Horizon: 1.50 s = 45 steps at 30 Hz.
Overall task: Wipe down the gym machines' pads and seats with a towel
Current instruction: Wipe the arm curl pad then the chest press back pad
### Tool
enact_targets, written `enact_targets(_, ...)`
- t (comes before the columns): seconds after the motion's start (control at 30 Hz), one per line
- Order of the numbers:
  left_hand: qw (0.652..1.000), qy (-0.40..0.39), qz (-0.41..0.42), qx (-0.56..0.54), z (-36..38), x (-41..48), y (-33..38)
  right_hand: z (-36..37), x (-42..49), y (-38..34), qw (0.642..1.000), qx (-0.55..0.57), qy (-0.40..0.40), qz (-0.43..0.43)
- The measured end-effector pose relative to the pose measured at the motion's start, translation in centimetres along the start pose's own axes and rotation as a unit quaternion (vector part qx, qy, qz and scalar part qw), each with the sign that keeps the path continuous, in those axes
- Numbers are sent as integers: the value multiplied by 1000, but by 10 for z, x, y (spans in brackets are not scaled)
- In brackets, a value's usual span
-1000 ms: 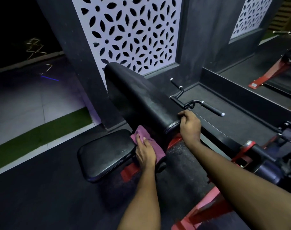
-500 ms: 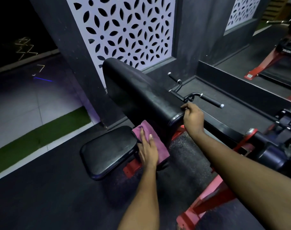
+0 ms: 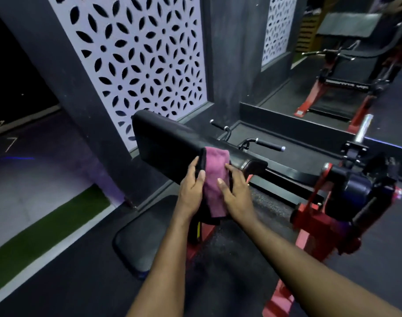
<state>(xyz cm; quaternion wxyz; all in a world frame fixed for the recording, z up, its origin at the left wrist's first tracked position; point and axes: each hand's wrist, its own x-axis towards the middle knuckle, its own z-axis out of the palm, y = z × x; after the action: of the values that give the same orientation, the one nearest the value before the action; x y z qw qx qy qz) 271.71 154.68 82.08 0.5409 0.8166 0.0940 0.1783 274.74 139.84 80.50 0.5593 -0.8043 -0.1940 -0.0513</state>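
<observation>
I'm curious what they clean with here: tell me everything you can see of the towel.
The towel is a pink-purple cloth, soft-looking. It is draped over the near end of the black pad, its lower part hanging below. The left hand touches its left edge with the thumb; the right hand lies on its right side, fingers straight.
</observation>
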Motion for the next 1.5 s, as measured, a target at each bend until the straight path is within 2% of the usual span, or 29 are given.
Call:
enact_targets(0.1, 986, -119, 48, -103, -18, 4, 5, 25, -19, -12, 996, 31, 33, 78)
enact_targets(0.17, 974, -158, 71, -146, -27, 0, 8, 38, -31, -18, 989, 77, 59, 109)
enact_targets(0.3, 952, -235, 69, -182, -36, 0, 23, 45, -53, -30, 953, 156, 184, 182)
enact_targets(0.37, 953, -239, 92, -163, -38, 7, 29, 40, -62, -36, 933, 129, 284, 182)
enact_targets(0.43, 961, -213, 148, -94, -37, 26, 30, 29, -62, -39, 906, 99, 366, 187)
enact_targets(0.53, 959, -202, 198, 30, -33, 55, 31, 12, -45, -34, 873, 74, 435, 208)
enact_targets(0.6, 946, -216, 217, 109, -29, 75, 27, 4, -23, -27, 877, 61, 426, 215)
enact_targets(0.7, 908, -258, 242, 225, -23, 100, 24, 11, 11, -14, 900, 42, 363, 238)
enact_targets(0.8, 875, -299, 260, 280, -16, 122, 20, 37, 25, -2, 915, 8, 339, 219)
enact_targets(0.87, 857, -315, 268, 308, -8, 132, 16, 51, 23, 6, 910, -12, 355, 214)
enact_targets(1.0, 822, -354, 280, 348, 3, 139, 11, 66, 4, 29, 887, 36, 360, 286)
enact_targets(1.07, 816, -329, 300, 369, 7, 138, 12, 68, -3, 42, 884, 46, 338, 320)
enact_targets(1.13, 795, -313, 327, 404, 10, 138, 11, 66, -4, 47, 883, 55, 325, 334)
enact_targets(1.23, 766, -302, 363, 437, 11, 141, 10, 53, 10, 36, 887, 20, 355, 295)
enact_targets(1.37, 757, -316, 381, 426, 11, 150, 9, 48, 30, 16, 881, -46, 422, 211)
enact_targets(1.43, 755, -317, 388, 422, 10, 152, 6, 66, 30, 16, 877, -50, 431, 207)
enact_targets(1.5, 756, -321, 390, 417, 12, 155, 4, 84, 23, 20, 855, -39, 463, 230)
